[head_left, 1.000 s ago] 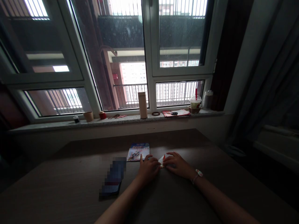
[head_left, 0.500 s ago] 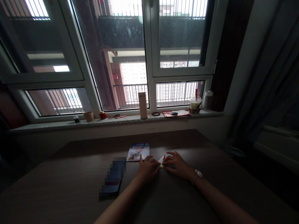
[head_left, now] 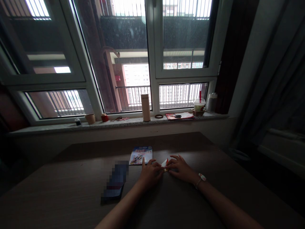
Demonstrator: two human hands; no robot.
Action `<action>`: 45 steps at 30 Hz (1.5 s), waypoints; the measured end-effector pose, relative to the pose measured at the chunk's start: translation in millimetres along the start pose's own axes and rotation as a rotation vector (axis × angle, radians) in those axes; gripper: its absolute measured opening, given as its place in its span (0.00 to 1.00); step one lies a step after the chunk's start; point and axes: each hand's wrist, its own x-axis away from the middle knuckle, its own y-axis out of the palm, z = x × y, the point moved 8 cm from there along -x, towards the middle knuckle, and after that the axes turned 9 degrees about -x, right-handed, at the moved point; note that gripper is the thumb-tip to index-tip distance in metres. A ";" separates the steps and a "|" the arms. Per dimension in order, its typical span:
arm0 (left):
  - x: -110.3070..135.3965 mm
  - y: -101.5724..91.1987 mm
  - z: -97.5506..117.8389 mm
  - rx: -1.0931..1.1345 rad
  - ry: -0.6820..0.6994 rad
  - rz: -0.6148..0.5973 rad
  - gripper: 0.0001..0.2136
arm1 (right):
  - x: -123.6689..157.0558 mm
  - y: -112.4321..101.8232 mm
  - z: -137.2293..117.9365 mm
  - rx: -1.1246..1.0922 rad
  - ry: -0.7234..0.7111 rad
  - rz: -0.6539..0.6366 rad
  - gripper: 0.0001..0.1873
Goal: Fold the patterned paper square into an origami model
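A small folded piece of paper [head_left: 164, 163], white with orange-red patches, lies on the dark table between my hands. My left hand [head_left: 151, 171] has its fingertips closed on the paper's left side, its thumb side low over the table. From the right, my right hand [head_left: 179, 167] pinches the other side with thumb and forefinger, its other fingers loosely raised. A bracelet [head_left: 201, 178] circles my right wrist. Just beyond my left hand lies a colourful booklet [head_left: 141, 155]. The paper's lower part is partly hidden by my fingers.
A blurred-out phone-like dark object [head_left: 115, 183] lies left of my left forearm on the table [head_left: 71, 178]. Along the windowsill stand a beige thermos [head_left: 145, 108], a paper cup [head_left: 90, 119], scissors [head_left: 177, 116] on red-edged paper and a drink cup with straw [head_left: 199, 104].
Both hands stay almost in place. The folded paper between the fingertips has shifted very slightly, and its visible orange-red part looks a little different.
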 end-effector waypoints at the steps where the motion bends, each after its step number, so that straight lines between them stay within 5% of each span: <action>1: 0.2 -0.7 0.7 -0.009 0.001 0.001 0.11 | 0.1 0.1 0.3 -0.008 0.005 -0.004 0.15; 26: 1.7 -8.2 9.0 -0.169 0.091 0.028 0.09 | -0.2 -5.9 3.9 -0.070 0.041 -0.037 0.11; 45: 5.8 0.8 2.6 -0.022 0.023 0.007 0.12 | 5.4 -3.5 6.2 -0.081 -0.041 0.014 0.10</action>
